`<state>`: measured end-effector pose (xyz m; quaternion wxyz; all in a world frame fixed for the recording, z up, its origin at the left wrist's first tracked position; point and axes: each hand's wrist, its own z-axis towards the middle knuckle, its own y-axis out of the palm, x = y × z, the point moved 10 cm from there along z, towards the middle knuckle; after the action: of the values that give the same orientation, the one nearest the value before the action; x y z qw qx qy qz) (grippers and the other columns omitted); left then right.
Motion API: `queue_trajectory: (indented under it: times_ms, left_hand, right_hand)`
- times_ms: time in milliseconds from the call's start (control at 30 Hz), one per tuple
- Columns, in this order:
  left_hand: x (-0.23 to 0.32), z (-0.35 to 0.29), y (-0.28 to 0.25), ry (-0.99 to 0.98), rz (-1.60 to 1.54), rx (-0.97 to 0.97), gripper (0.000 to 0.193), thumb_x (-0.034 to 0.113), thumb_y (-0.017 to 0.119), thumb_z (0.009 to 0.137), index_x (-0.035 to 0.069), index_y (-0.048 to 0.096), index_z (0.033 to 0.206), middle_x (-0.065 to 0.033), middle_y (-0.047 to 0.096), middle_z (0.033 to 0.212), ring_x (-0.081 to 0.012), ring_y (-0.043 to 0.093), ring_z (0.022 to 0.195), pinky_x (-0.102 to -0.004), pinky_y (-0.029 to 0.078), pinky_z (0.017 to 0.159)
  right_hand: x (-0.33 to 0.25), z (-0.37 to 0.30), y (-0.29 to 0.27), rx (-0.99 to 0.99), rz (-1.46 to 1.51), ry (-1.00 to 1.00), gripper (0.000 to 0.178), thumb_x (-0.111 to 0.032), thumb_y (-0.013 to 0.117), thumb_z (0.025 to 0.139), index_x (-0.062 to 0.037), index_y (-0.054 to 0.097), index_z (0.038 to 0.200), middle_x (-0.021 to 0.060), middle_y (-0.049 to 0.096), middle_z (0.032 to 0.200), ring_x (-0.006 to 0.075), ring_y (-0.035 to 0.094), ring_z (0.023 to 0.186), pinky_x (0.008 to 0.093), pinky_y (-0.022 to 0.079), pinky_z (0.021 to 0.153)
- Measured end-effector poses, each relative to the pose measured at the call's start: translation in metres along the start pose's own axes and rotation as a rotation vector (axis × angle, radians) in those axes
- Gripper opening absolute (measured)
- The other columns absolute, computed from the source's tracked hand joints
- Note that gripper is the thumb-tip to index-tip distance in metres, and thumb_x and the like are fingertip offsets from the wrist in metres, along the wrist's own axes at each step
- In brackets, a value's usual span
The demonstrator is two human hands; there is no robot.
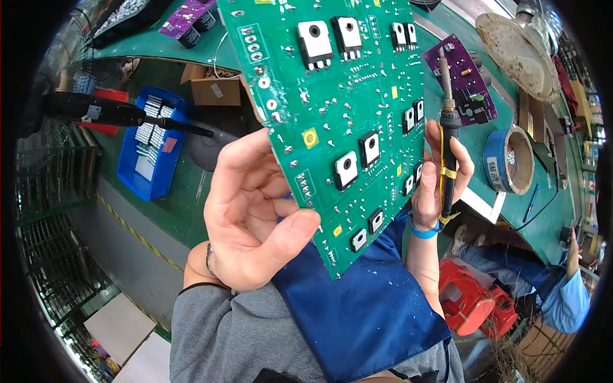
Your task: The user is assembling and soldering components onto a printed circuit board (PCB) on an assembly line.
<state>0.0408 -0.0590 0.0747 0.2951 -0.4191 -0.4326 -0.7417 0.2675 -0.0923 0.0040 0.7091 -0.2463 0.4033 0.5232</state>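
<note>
A large green circuit board is held up in front of me, tilted, its soldered face toward me. Black transistors with white faces, solder joints and small yellow squares cover that face. My left hand grips the board's lower left edge, thumb on the near face and fingers behind. At the board's right edge is my right hand, closed around a black-handled soldering iron whose tip points up and away. The right fingers also seem to touch the board's edge; whether they bear its weight is hidden.
A blue bin of white strips and an open cardboard box lie left. To the right are a purple circuit board, a blue-sided ring-shaped container and a metal hood. Beyond a red stool, another person's blue sleeve shows.
</note>
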Motion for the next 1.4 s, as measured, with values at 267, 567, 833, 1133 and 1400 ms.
queue_trajectory:
  times_ms: [267, 567, 833, 1133, 1400]
  left_hand:
    - [-0.002, -0.005, -0.002, -0.045, 0.009, 0.030, 0.060, -0.007, 0.058, 0.080, -0.005, 0.026, 0.130, -0.0189, 0.049, 0.121, -0.0254, 0.053, 0.111, -0.0319, 0.051, 0.083]
    - [-0.002, -0.008, -0.001, -0.044, 0.043, 0.002, 0.058, -0.008, 0.058, 0.080, -0.005, 0.027, 0.129, -0.0180, 0.049, 0.120, -0.0256, 0.054, 0.110, -0.0317, 0.053, 0.081]
    - [-0.002, -0.010, 0.001, -0.029, 0.035, 0.006, 0.056, -0.010, 0.058, 0.079, -0.006, 0.029, 0.127, -0.0182, 0.050, 0.118, -0.0257, 0.054, 0.110, -0.0299, 0.054, 0.078]
    - [-0.002, -0.010, -0.002, 0.012, 0.003, 0.017, 0.057, -0.009, 0.057, 0.078, -0.005, 0.028, 0.128, -0.0180, 0.048, 0.121, -0.0243, 0.054, 0.110, -0.0322, 0.051, 0.084]
    - [-0.009, -0.008, -0.017, -0.047, -0.032, 0.094, 0.059, -0.004, 0.055, 0.079, -0.002, 0.025, 0.130, -0.0161, 0.049, 0.122, -0.0200, 0.054, 0.109, -0.0331, 0.045, 0.090]
  right_hand:
    - [-0.001, -0.003, 0.000, -0.009, 0.023, 0.023, 0.048, -0.019, 0.058, 0.089, -0.0075, 0.032, 0.127, 0.0251, 0.046, 0.127, 0.0337, 0.045, 0.120, 0.0412, 0.038, 0.097]
    - [0.001, -0.004, 0.000, -0.019, -0.005, 0.028, 0.049, -0.020, 0.058, 0.089, -0.0068, 0.031, 0.128, 0.0264, 0.045, 0.128, 0.0348, 0.045, 0.120, 0.0444, 0.041, 0.095]
    - [-0.003, -0.002, 0.003, -0.056, -0.006, -0.018, 0.046, -0.013, 0.055, 0.090, -0.0060, 0.030, 0.128, 0.0266, 0.045, 0.128, 0.0353, 0.044, 0.121, 0.0456, 0.041, 0.096]
    - [-0.003, -0.003, 0.001, -0.031, 0.033, -0.010, 0.046, -0.011, 0.056, 0.089, -0.0061, 0.032, 0.127, 0.0261, 0.046, 0.127, 0.0364, 0.044, 0.120, 0.0453, 0.041, 0.096]
    - [-0.011, -0.005, -0.002, -0.044, 0.052, -0.057, 0.047, -0.010, 0.057, 0.088, -0.0054, 0.031, 0.127, 0.0275, 0.044, 0.127, 0.0379, 0.044, 0.121, 0.0490, 0.041, 0.096]
